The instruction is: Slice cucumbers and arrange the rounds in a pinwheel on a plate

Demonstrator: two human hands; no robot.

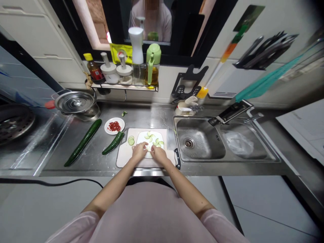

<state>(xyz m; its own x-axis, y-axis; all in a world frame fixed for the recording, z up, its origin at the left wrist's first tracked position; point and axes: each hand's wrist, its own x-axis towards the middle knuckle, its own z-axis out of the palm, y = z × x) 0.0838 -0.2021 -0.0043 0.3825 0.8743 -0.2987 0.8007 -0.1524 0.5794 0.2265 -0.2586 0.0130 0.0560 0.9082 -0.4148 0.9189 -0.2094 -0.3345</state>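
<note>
A white plate (144, 136) lies on the pale cutting board (126, 155), with several thin curved cucumber slices (157, 141) arranged on it. Over the plate's near part, my left hand (139, 152) and my right hand (158, 154) face each other, fingers curled in and fingertips close together. Something small and pale seems to sit between the fingertips, too small to name. Left of the plate, a few round cucumber slices (131, 140) rest on the board. A knife (177, 158) lies along the board's right edge, its black handle toward me.
A cut cucumber (113, 143) and a long whole cucumber (83, 142) lie to the left. Behind them stand a small dish of red bits (114, 126) and a lidded steel pot (88, 111). The sink (202, 140) is on the right; a condiment shelf (124, 87) hangs behind.
</note>
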